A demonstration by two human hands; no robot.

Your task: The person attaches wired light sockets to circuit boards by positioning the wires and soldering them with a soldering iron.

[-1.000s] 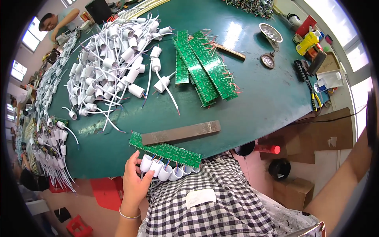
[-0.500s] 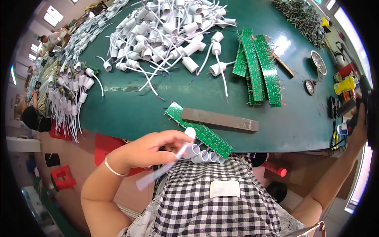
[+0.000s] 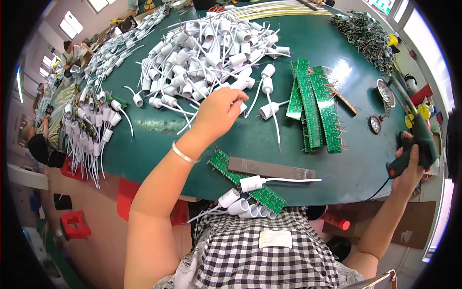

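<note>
1. While the L hand (image 3: pixel 219 114) is over the near side of the white socket pile (image 3: pixel 211 60), its fingers are half-curled; can't tell if it grips one.
2. R hand (image 3: pixel 408 166) holds a dark-green power tool (image 3: pixel 426 139) nr the right edge of the counter (image 3: pixel 346 178).
3. Green PCB strip (image 3: pixel 270 198) is at the counter's near edge; brown bar (image 3: pixel 274 168) on or against its far side, can't tell which.
4. One socket (image 3: pixel 251 183) lies across the strip, cable pointing right; addl. sockets (image 3: pixel 238 207) line its near side.
</note>
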